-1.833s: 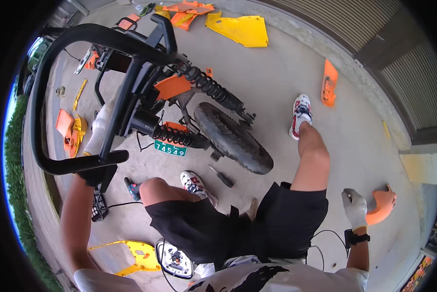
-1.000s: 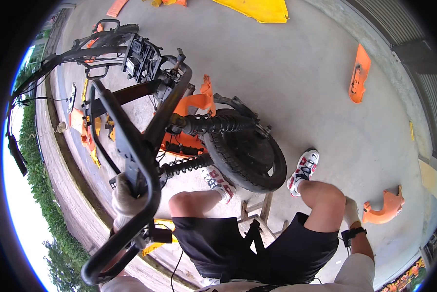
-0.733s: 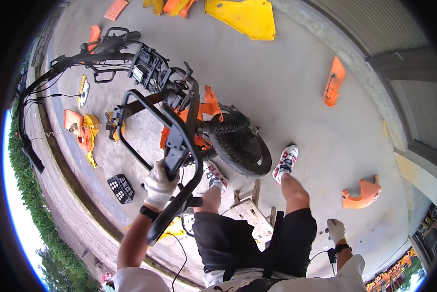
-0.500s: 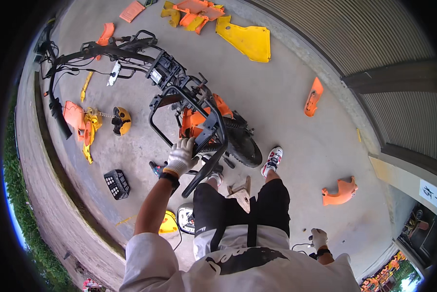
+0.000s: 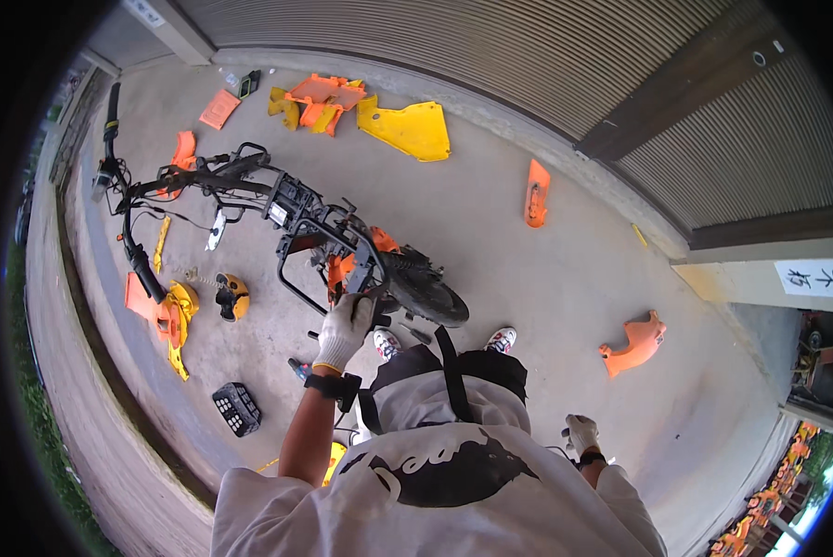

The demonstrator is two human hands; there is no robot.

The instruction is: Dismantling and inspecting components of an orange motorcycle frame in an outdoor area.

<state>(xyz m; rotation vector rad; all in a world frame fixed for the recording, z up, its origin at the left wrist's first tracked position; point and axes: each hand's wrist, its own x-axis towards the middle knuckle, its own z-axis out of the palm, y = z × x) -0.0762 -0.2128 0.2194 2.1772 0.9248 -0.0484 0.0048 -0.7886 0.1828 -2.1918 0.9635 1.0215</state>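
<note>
A stripped two-wheeler (image 5: 291, 200) stands in front of me, its black tubular frame, wiring and handlebars bare. Orange panels remain around its rear wheel (image 5: 426, 292). My left hand (image 5: 345, 327), in a white knit glove, closes on the black tail frame (image 5: 322, 232) at the near end. Low on the right, my right hand (image 5: 581, 433), also gloved, hangs beside my body with curled fingers. A thin dark cable runs close to it; what the fingers hold, if anything, is too small to make out.
Left of the two-wheeler lie a yellow helmet (image 5: 232, 297), orange and yellow panels (image 5: 164, 316) and a black crate (image 5: 237, 409). More panels lie beyond, including a large yellow one (image 5: 405, 128). Orange pieces (image 5: 537, 193) (image 5: 633, 343) lie right. A ribbed shutter (image 5: 490, 42) borders the far side.
My view has risen and shifted, so the two-wheeler looks smaller and more shutter shows. My left hand stays on the tail frame. The wooden stool near my feet is now out of sight.
</note>
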